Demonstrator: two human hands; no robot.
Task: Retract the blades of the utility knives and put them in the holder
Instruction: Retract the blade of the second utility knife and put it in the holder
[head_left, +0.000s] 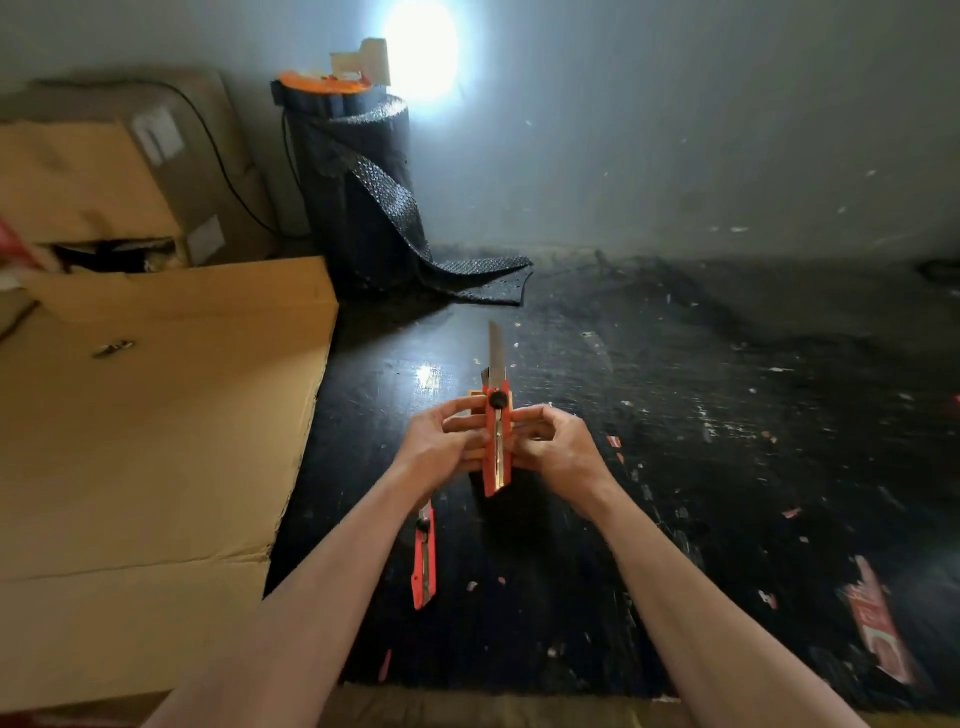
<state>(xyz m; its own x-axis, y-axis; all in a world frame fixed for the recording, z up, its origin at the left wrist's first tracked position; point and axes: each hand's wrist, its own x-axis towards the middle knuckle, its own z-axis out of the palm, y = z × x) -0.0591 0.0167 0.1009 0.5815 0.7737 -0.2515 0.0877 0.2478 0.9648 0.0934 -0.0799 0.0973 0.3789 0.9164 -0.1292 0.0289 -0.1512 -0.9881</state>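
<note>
Here both hands, left (441, 441) and right (550, 447), pinch one knife (496, 447) above the surface (675, 467), blade (496, 351) extended; a second knife (423, 566) lies nearer, under the left forearm.

Two orange utility knives — held one (497, 441) blade-out, other (424, 564) flat on tabletop

Two orange utility knives: one (496, 441) raised at twelve o'clock, one (423, 564) lying at seven. Two hands (441, 447) (550, 447). One black roll (358, 192).
</note>
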